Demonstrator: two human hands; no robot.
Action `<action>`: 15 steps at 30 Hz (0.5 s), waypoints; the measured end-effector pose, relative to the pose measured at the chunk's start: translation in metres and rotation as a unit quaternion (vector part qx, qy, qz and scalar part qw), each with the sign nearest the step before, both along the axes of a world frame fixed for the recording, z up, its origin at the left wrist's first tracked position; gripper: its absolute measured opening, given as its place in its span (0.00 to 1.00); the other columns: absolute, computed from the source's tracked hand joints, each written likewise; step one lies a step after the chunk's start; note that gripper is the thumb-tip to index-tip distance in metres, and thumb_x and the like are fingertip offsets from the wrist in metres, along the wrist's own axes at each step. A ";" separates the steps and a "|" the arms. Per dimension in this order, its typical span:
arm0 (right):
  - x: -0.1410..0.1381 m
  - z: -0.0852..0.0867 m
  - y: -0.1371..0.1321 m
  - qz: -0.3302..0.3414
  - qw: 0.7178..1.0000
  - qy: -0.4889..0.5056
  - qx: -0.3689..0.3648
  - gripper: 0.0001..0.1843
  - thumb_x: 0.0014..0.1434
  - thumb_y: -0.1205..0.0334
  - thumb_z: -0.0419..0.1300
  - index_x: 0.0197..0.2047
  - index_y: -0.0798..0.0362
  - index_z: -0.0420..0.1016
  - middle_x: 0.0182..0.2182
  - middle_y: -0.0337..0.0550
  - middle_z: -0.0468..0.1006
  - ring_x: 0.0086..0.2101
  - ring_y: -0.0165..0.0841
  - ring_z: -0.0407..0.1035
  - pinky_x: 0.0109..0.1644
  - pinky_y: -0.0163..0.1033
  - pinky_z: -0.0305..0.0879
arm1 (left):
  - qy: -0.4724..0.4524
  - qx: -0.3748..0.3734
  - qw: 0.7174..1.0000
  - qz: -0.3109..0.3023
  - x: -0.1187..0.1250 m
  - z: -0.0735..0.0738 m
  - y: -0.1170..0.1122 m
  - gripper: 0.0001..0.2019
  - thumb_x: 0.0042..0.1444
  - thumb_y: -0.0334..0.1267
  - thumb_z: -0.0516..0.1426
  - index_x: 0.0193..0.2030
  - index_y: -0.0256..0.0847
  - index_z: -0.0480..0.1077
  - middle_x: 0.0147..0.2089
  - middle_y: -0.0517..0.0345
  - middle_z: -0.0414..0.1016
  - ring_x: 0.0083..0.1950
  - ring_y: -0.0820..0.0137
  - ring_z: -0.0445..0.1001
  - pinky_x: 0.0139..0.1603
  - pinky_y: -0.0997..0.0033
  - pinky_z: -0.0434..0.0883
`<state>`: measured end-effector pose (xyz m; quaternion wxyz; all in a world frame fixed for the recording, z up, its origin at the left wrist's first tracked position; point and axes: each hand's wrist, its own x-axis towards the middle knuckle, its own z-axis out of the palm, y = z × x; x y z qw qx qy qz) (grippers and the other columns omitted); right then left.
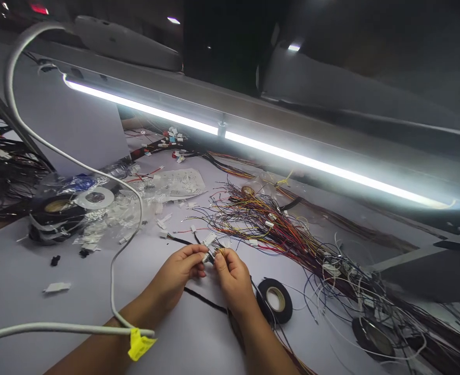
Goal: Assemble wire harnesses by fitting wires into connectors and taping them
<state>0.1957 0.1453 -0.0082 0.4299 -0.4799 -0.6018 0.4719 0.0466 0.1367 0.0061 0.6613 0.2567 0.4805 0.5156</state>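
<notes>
While the tangled multicoloured wire bundle (280,232) lies loose beyond, left hand (177,273) and right hand (233,277) both pinch a small white plastic connector (208,253) above the grey tabletop (183,344), wiring seemingly unfinished, black tape roll (275,300) beside.

Bare table (7,271) left, wire tangle (284,234) blocking right, tape roll (286,312) near, cable (58,327) crossing front

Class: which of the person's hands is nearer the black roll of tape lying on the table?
Right. The right hand lies just left of the black roll of tape, wrist beside it; the left hand is farther left. Both pinch a small white connector.
</notes>
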 end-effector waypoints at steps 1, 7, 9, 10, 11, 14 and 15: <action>0.000 0.000 0.000 0.003 1.000 -0.001 -0.006 0.15 0.64 0.50 0.51 0.36 0.53 0.69 0.27 0.37 0.67 0.29 0.30 0.60 0.33 0.33 0.58 | -0.007 0.002 1.000 -0.004 0.000 0.000 0.000 0.08 0.49 0.37 0.63 0.37 0.37 0.75 0.33 0.58 0.72 0.32 0.73 0.68 0.34 0.72 0.68; 0.001 -0.004 0.001 0.011 0.999 -0.028 -0.018 0.16 0.64 0.48 0.51 0.34 0.53 0.67 0.25 0.34 0.64 0.27 0.29 0.58 0.32 0.33 0.56 | -0.029 0.025 0.999 -0.031 -0.003 0.002 -0.004 0.08 0.52 0.41 0.63 0.33 0.38 0.75 0.32 0.59 0.70 0.32 0.72 0.67 0.33 0.72 0.68; 0.000 -0.004 0.002 0.010 0.999 -0.031 -0.016 0.16 0.64 0.49 0.51 0.34 0.53 0.67 0.26 0.35 0.65 0.28 0.29 0.58 0.32 0.33 0.56 | -0.036 0.028 0.999 -0.027 -0.003 0.002 -0.004 0.09 0.53 0.41 0.62 0.34 0.37 0.75 0.33 0.58 0.70 0.32 0.71 0.67 0.33 0.71 0.69; 0.000 -0.005 0.002 0.012 0.999 -0.028 -0.017 0.17 0.64 0.49 0.51 0.33 0.53 0.67 0.26 0.35 0.66 0.28 0.30 0.59 0.32 0.33 0.56 | -0.037 0.028 0.999 -0.024 -0.003 0.002 -0.003 0.09 0.54 0.42 0.62 0.35 0.37 0.76 0.33 0.57 0.71 0.33 0.71 0.67 0.33 0.70 0.69; 0.000 -0.004 0.002 0.014 0.999 -0.022 -0.019 0.17 0.64 0.49 0.51 0.33 0.53 0.67 0.26 0.36 0.66 0.28 0.30 0.59 0.32 0.33 0.56 | -0.035 0.025 0.999 -0.021 -0.003 0.002 -0.003 0.10 0.53 0.43 0.62 0.35 0.37 0.76 0.34 0.57 0.71 0.32 0.71 0.67 0.33 0.70 0.69; -0.001 -0.002 0.002 0.016 1.000 0.009 -0.018 0.13 0.60 0.51 0.56 0.34 0.53 0.69 0.29 0.37 0.68 0.31 0.31 0.62 0.36 0.34 0.59 | -0.013 0.011 1.000 -0.023 -0.001 0.002 -0.002 0.12 0.50 0.45 0.65 0.33 0.38 0.75 0.33 0.59 0.71 0.31 0.72 0.67 0.33 0.71 0.68; -0.002 -0.001 0.002 0.013 1.000 0.013 -0.010 0.11 0.59 0.53 0.58 0.34 0.53 0.70 0.29 0.38 0.69 0.32 0.31 0.63 0.37 0.35 0.60 | -0.002 0.010 1.000 -0.028 0.000 0.002 -0.002 0.12 0.49 0.45 0.65 0.32 0.38 0.75 0.32 0.59 0.71 0.31 0.72 0.67 0.33 0.72 0.67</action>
